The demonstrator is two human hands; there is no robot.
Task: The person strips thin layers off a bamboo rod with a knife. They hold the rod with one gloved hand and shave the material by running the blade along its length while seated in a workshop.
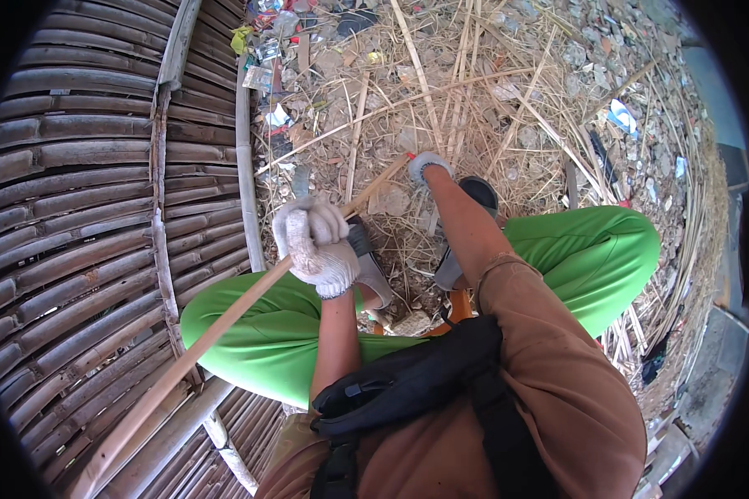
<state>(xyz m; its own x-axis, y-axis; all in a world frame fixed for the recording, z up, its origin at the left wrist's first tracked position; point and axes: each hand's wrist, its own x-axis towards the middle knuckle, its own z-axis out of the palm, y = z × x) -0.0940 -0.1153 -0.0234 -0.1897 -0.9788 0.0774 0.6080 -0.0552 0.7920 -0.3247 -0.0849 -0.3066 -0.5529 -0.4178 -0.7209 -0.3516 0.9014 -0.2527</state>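
A long pale bamboo strip [216,324] runs from the lower left up to the middle of the view. My left hand [316,241], in a white knit glove, is closed around it near its upper third. My right hand [427,165], also gloved, grips the strip's far end, where a small red mark shows, close to the ground. My knees in bright green trousers [591,249] are bent on either side, and my grey shoes [373,270] rest on the litter below the strip.
A large woven bamboo panel [91,216] with a rounded edge fills the left side. Dry bamboo slivers, straw and scraps of rubbish [474,83] cover the ground ahead. A black bag [408,378] hangs at my chest. Rubble lies at the right.
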